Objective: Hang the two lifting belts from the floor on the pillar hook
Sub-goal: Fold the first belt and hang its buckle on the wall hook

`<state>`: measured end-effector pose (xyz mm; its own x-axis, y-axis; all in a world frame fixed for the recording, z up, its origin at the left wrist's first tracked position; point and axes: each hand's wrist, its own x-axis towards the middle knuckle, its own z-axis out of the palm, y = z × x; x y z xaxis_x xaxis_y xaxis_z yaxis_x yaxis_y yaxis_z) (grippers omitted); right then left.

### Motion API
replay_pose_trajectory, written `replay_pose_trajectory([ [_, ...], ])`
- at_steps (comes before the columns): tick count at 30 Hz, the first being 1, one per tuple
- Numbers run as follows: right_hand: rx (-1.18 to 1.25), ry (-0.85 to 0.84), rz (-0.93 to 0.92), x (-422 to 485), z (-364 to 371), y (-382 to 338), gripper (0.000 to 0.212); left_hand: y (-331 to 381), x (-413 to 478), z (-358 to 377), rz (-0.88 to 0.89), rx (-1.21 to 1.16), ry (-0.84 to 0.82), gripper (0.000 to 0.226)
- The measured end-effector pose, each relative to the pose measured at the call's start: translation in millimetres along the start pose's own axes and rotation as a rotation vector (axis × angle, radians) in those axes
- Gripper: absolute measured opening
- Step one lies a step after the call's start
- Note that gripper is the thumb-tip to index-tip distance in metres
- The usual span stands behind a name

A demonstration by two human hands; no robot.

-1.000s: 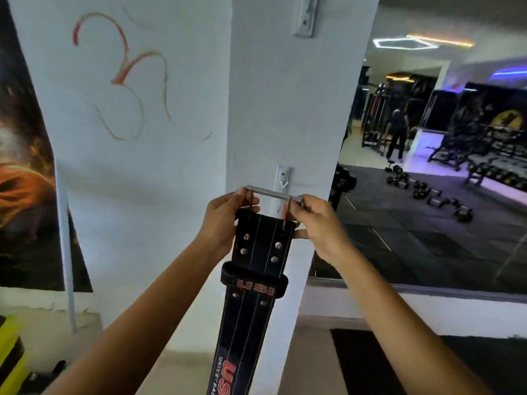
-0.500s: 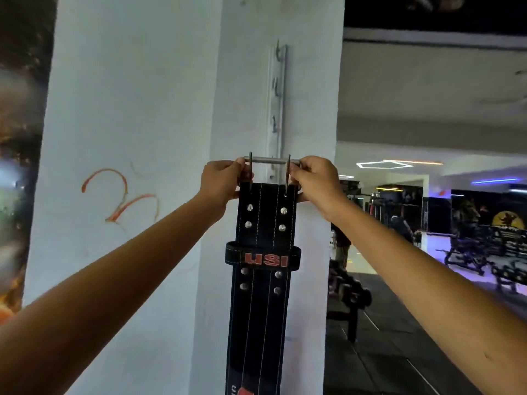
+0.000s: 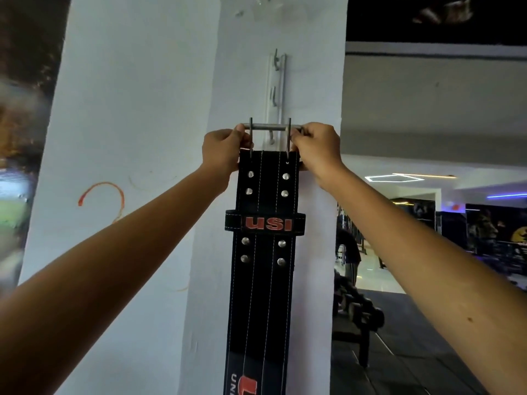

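Observation:
A black lifting belt [image 3: 263,275] with a red "USI" loop hangs straight down in front of the white pillar [image 3: 137,138]. Its steel buckle bar [image 3: 269,128] is held level at the top. My left hand [image 3: 224,151] grips the buckle's left end and my right hand [image 3: 316,146] grips the right end. The bar sits right in front of the lowest hook [image 3: 271,137] of a white hook rail [image 3: 276,89] screwed to the pillar. Whether the bar rests on that hook I cannot tell. A second belt is not in view.
Two more hooks stick out of the rail above the bar. An orange scribble [image 3: 102,198] marks the pillar's left face. To the right, a mirror shows the gym floor, a dumbbell rack [image 3: 356,312] and a distant person [image 3: 349,258].
Both hands have raised the belt up the pillar, from the lower bracket to the bottom hook of the upper rail. My view has tilted upward with it.

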<state>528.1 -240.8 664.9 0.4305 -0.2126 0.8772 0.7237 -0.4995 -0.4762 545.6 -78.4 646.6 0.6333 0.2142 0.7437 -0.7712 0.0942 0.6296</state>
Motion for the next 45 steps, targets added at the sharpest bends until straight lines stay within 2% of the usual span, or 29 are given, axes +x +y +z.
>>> replay_pose_trajectory([
  [4, -0.009, 0.01, 0.013, 1.8, 3.5, -3.6, 0.039, 3.8, 1.2, -0.9, -0.04, 0.012, 0.024, 0.029],
  [9, -0.026, 0.03, 0.028, 8.2, 5.8, -11.7, 0.039, 15.0, 3.0, 0.6, -0.085, 0.041, 0.063, 0.031],
  [11, -0.048, 0.025, 0.067, 10.5, 7.4, -16.9, 0.026, 21.5, 3.7, 2.0, -0.128, 0.059, 0.08, 0.03],
  [13, -0.073, 0.003, 0.166, 9.9, 7.6, -19.2, 0.008, 24.2, 4.3, 3.6, -0.203, 0.058, 0.087, 0.027],
  [14, -0.049, -0.013, 0.23, 8.5, 7.1, -18.3, 0.006, 24.5, 2.4, 3.9, -0.24, 0.049, 0.082, 0.026],
  [17, 0.012, -0.017, 0.29, -1.9, 5.1, -14.1, 0.018, 19.2, -5.8, -2.0, -0.261, 0.071, 0.061, 0.028],
  [21, 0.02, 0.047, 0.247, -23.6, -0.2, -14.2, 0.042, 11.0, -21.0, -15.1, -0.215, 0.128, 0.043, 0.026],
  [23, -0.059, 0.062, 0.182, -40.3, -4.1, -15.8, 0.056, 5.6, -34.5, -23.9, -0.175, 0.196, 0.048, 0.025],
  [25, -0.164, 0.085, 0.096, -64.7, -7.7, -15.7, 0.054, 0.0, -56.9, -33.4, -0.085, 0.3, 0.051, 0.025],
  [28, -0.249, 0.099, -0.004, -114.5, -11.7, -13.7, 0.043, -14.4, -102.1, -50.6, 0.164, 0.53, 0.046, 0.023],
  [31, -0.297, 0.06, -0.078, -168.9, -7.0, 1.3, 0.023, -34.1, -155.7, -65.2, 0.423, 0.673, -0.117, 0.026],
  [33, -0.346, 0.006, -0.073, -212.2, -2.9, 13.5, 0.032, -50.2, -193.7, -73.5, 0.467, 0.685, -0.201, 0.027],
  [38, -0.406, -0.044, -0.035, -327.1, -4.2, 52.0, 0.035, -106.4, -288.1, -98.0, 0.368, 0.704, -0.389, 0.028],
  [45, -0.499, -0.285, 0.216, -490.1, -31.9, 114.2, 0.033, -172.2, -425.9, -129.7, 0.072, 0.744, -0.636, 0.03],
])
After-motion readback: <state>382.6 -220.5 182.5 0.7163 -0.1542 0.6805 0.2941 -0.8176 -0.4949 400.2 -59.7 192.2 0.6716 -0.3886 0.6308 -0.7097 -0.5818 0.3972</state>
